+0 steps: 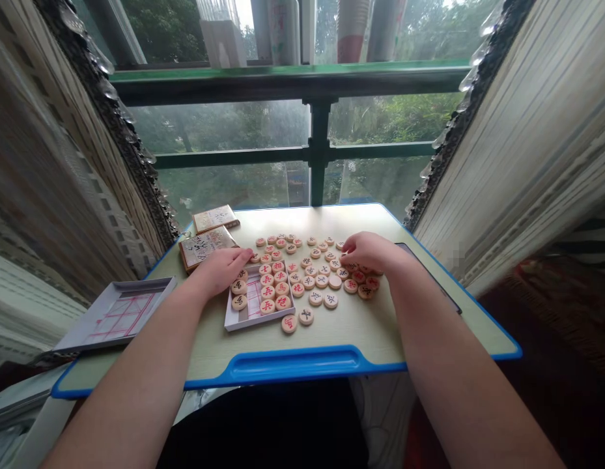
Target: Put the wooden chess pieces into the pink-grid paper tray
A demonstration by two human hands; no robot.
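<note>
Round wooden xiangqi pieces with red or black characters lie loosely across the table. A shallow white box tray holds two columns of red-marked pieces on its right side and a shorter black-marked column at its left. My left hand reaches over the tray's far left corner, its fingers stretched out together and their tips beside a loose piece. Over the right part of the spread is my right hand, fingers bent down among the pieces. What lies between its fingertips is hidden.
A white box part with a red grid sits at the table's left edge. Two patterned boxes lie behind my left hand. A dark flat object lies beyond my right wrist. The blue-edged table meets the window; curtains hang either side.
</note>
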